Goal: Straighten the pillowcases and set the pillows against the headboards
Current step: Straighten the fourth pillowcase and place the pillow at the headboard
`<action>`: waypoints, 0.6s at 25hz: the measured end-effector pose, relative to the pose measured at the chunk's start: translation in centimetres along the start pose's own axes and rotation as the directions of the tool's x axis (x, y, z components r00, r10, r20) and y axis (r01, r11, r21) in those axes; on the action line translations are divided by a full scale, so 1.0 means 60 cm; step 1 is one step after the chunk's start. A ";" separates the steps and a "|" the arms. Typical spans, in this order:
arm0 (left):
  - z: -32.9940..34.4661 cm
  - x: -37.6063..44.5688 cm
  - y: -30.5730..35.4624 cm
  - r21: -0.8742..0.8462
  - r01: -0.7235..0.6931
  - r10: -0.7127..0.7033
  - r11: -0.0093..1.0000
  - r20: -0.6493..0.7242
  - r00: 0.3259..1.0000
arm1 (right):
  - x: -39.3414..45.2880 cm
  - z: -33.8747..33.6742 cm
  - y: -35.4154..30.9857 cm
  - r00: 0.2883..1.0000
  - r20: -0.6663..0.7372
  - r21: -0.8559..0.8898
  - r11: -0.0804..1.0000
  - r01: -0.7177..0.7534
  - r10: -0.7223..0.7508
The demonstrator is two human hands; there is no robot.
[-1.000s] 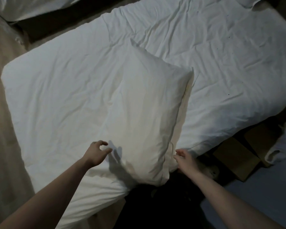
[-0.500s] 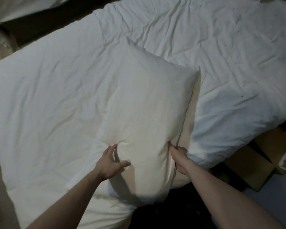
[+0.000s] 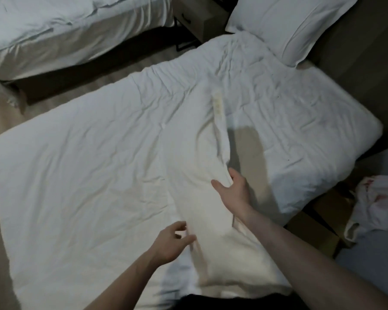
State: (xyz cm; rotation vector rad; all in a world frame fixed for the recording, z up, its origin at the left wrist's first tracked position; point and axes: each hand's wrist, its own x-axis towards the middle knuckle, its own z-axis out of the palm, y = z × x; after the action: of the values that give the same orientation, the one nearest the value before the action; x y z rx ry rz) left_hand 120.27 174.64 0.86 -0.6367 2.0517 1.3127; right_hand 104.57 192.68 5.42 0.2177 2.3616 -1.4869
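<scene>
Twin-bed bedroom, two white-sheeted beds (image 3: 99, 164), nightstand (image 3: 197, 16) between, pillow (image 3: 289, 25) at headboard (image 3: 356, 52)

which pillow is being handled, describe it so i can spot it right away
Start at the wrinkled white bed filling the middle. The pillow lies along its near right part, pinched by the right hand, left hand beside it. Unlike the bluish pillow at the headboard, it looks creamy yellow.

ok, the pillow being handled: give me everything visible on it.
The cream-white fabric pillow is soft, wrinkled and motion-blurred, tipped partly on edge with a seamed edge running away up the white bed cover. The right hand grips its right side; the left hand sits open at its near-left edge. Its near end rests towards the person.
</scene>
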 end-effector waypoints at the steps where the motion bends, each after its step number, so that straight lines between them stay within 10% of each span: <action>1: 0.002 -0.005 0.031 0.021 -0.058 0.058 0.998 -0.018 0.998 | -0.005 -0.022 -0.015 0.999 0.020 -0.036 0.998 0.052 -0.051; 10: -0.082 0.030 0.358 0.255 -0.503 0.564 0.826 -0.333 0.756 | 0.017 -0.191 -0.056 0.982 0.126 -0.127 0.980 0.157 -0.141; 15: -0.060 0.107 0.464 0.545 -0.352 0.506 0.761 -0.159 0.848 | 0.076 -0.307 -0.056 0.967 0.185 -0.063 0.980 0.189 -0.174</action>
State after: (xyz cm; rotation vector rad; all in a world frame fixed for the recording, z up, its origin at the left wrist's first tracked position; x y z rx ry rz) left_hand 96.06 181.81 14.73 -0.1138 2.7770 0.8669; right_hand 95.58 207.47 13.85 -0.1509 2.3399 -1.4210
